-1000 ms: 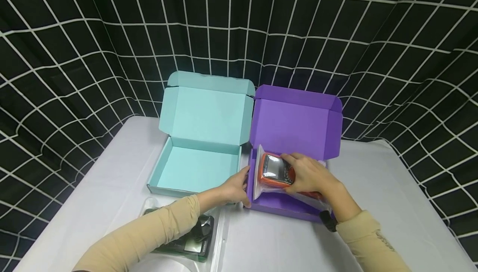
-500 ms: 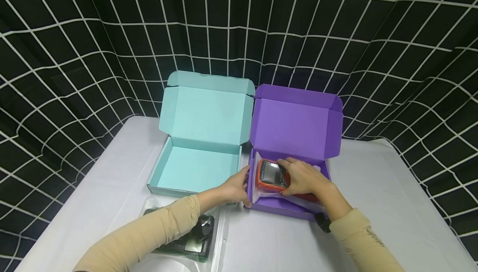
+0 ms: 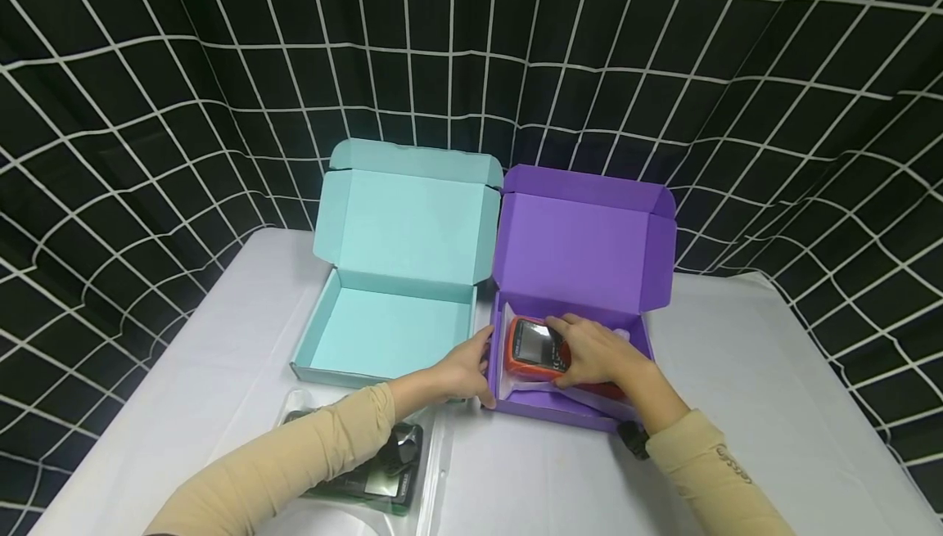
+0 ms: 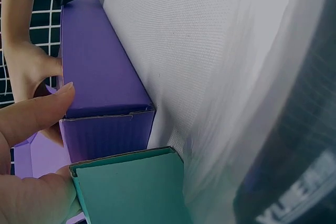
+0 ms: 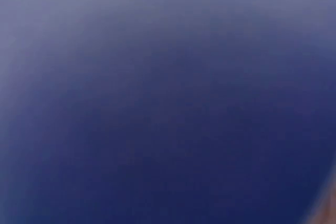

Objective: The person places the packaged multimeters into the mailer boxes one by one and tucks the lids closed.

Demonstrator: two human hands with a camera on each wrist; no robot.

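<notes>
An orange-red multimeter (image 3: 539, 346) with a dark screen lies face up in a clear plastic bag, inside the purple box (image 3: 556, 413). My right hand (image 3: 593, 349) grips the multimeter from above, covering its lower half. My left hand (image 3: 466, 368) holds the purple box at its front left corner. In the left wrist view, the thumb (image 4: 50, 106) reaches the purple rim while a finger (image 4: 55, 184) lies by the corner of the teal box (image 4: 134, 187). Only blurred purple and a sliver of orange show in the right wrist view.
The teal box stands with its lid up, left of the purple one, whose lid (image 3: 570, 245) is also raised. A dark multimeter with a green edge (image 3: 368, 483) lies bagged under my left forearm. Black gridded cloth (image 3: 442, 53) hangs around the white table (image 3: 766, 405).
My right hand has lowered the bagged multimeter further into the purple box and slightly leftward, then moved little. My left hand has kept its place at the corner.
</notes>
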